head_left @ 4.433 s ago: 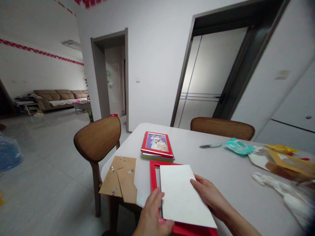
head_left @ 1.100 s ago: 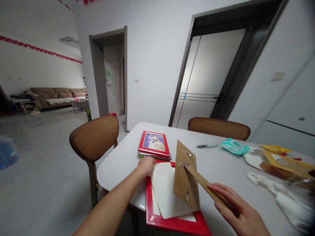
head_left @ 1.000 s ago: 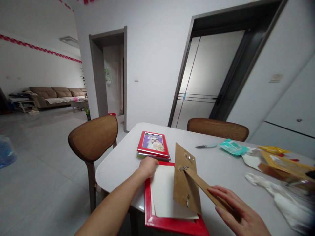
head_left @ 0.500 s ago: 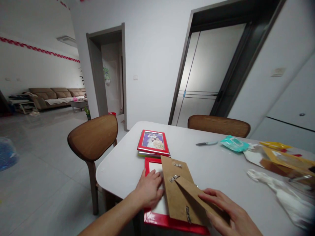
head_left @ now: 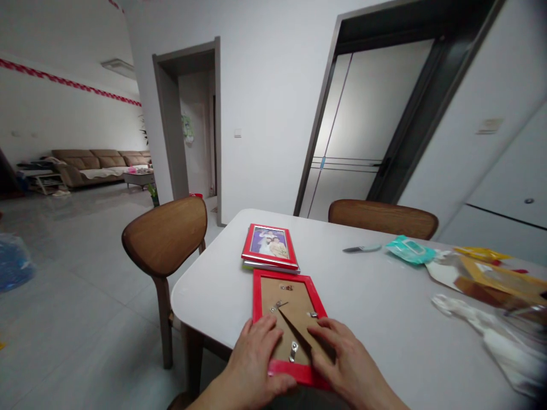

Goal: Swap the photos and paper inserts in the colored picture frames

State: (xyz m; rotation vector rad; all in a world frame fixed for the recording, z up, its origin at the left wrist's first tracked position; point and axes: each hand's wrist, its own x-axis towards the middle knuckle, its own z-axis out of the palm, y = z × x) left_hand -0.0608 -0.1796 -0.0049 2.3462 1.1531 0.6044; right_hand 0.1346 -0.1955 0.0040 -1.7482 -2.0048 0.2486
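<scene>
A red picture frame [head_left: 257,296] lies face down at the table's near edge, its brown backing board [head_left: 294,290] sitting inside the red border. Metal clips [head_left: 293,351] and a folding brown stand leg [head_left: 299,322] are on the board; the leg is lifted at an angle. My left hand [head_left: 256,359] grips the frame's lower left corner, fingers over the board and thumb along the near edge. The stand leg's free end is between the thumb and fingers of my right hand [head_left: 348,359], which partly hides the frame's right side.
Just beyond lies another red frame [head_left: 293,250] with a photo, stacked on something silver-edged. A knife [head_left: 361,249], a teal wipes pack [head_left: 410,250], a yellow package [head_left: 499,279] and white cloth [head_left: 491,336] are to the right. Wooden chairs [head_left: 171,239] stand around the table [head_left: 384,307].
The backing board has moved left and down, from tilted over the frame to lying within it. My left hand has shifted from inside the frame to its lower left corner; my right came left.
</scene>
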